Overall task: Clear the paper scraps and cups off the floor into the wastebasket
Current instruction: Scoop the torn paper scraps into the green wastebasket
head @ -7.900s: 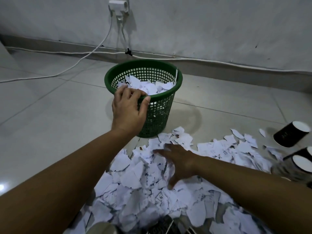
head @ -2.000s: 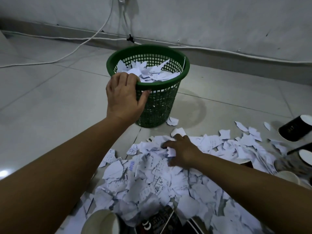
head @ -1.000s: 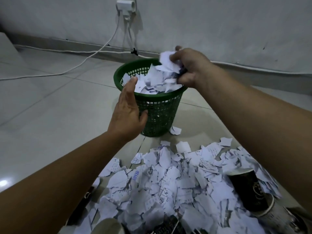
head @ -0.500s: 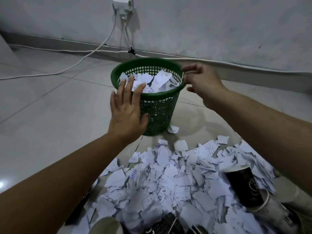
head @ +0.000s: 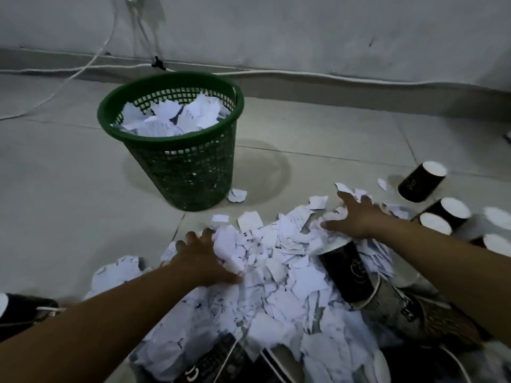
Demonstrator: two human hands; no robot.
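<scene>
One green wastebasket [head: 177, 150] stands on the tiled floor [head: 55, 189], part filled with torn paper. Two hands are down among the scraps: the left hand [head: 204, 261] and the right hand [head: 356, 217]. The paper scraps [head: 276, 272] on the floor are too many to count; a single stray scrap [head: 237, 195] lies just beside the basket's foot. At least six dark paper cups show: one apart at far right [head: 421, 185], four clustered at the right edge [head: 453, 214], and one lying in the pile [head: 347, 269]. White cables [head: 304, 74] run along the wall, their number unclear.
</scene>
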